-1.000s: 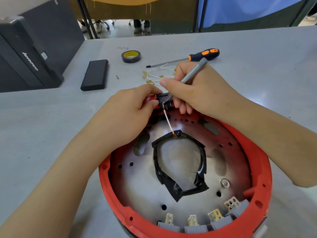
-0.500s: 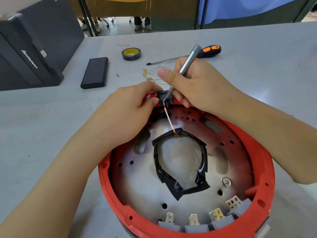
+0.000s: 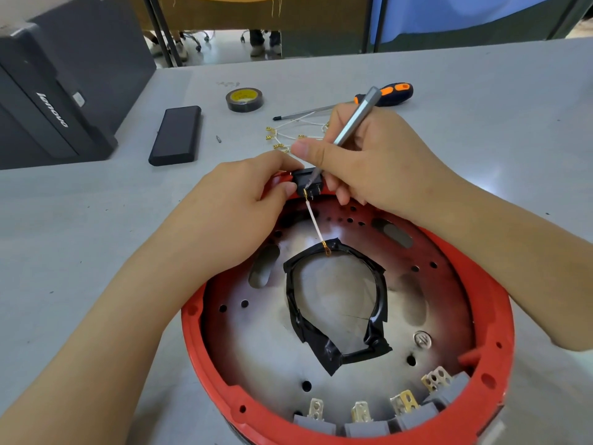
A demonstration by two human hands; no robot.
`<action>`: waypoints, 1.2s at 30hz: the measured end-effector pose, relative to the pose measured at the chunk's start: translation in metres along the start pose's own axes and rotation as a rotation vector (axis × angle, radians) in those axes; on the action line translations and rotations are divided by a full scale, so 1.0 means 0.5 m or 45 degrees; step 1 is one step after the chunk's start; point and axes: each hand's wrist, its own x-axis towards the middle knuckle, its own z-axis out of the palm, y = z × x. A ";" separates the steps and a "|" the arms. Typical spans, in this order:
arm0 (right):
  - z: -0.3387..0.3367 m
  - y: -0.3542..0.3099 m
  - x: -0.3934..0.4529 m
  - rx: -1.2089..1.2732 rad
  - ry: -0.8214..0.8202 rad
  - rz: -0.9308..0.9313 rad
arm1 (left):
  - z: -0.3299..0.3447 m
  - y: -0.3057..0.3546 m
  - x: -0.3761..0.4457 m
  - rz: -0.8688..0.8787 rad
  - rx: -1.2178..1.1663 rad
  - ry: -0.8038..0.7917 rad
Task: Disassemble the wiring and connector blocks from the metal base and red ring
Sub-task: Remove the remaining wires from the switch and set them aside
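A red ring (image 3: 494, 319) surrounds a perforated metal base (image 3: 256, 335) on the table. At the ring's far rim sits a black connector block (image 3: 308, 181); my left hand (image 3: 244, 213) pinches it between thumb and fingers. My right hand (image 3: 369, 155) grips a thin grey precision screwdriver (image 3: 356, 117) like a pen, its tip at the block's terminal. A white wire (image 3: 314, 224) runs from that terminal down to a loop wrapped in black tape (image 3: 333, 316) lying on the base. Several grey connector blocks (image 3: 414, 415) with brass tabs line the near rim.
Beyond the ring lie loose white wires with brass terminals (image 3: 288, 136), an orange-black screwdriver (image 3: 382, 94), a roll of black tape (image 3: 244, 99) and a flat black case (image 3: 176, 134). A black Lenovo computer case (image 3: 54, 101) stands at the far left.
My right hand has tilted the grey screwdriver more upright over the black block. My left hand has kept its pinch on the block.
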 end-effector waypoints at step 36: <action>0.002 0.005 -0.001 -0.148 -0.036 -0.051 | -0.003 0.003 -0.003 -0.011 -0.012 -0.006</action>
